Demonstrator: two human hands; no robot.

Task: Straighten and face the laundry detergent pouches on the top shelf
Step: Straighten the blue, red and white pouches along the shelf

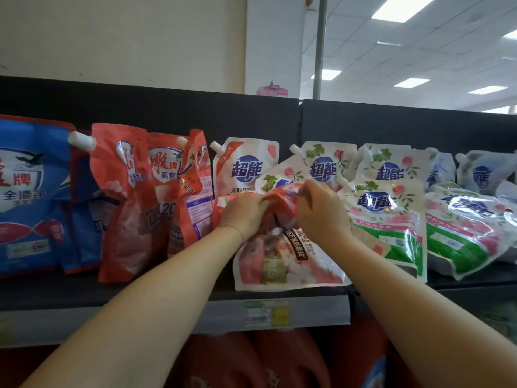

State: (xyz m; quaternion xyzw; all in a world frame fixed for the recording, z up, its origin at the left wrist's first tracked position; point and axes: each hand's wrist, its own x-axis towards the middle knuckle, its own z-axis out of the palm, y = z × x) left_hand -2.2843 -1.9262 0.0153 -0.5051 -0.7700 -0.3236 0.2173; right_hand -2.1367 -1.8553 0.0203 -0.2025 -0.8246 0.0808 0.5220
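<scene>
Left grip (246, 214) and right grip (321, 211) clamp the top of a pink-and-white plastic pouch (293, 264). It sits on a black shelf (112, 295).

Bright ceiling panels (414, 8); soft blur, edges bowed

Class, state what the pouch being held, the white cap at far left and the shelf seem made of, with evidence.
Pouch: thin glossy plastic film; it crumples and glints.
Cap: likely hard plastic, smooth and matt white.
Shelf: dark, matt, perhaps painted metal; unclear.
</scene>
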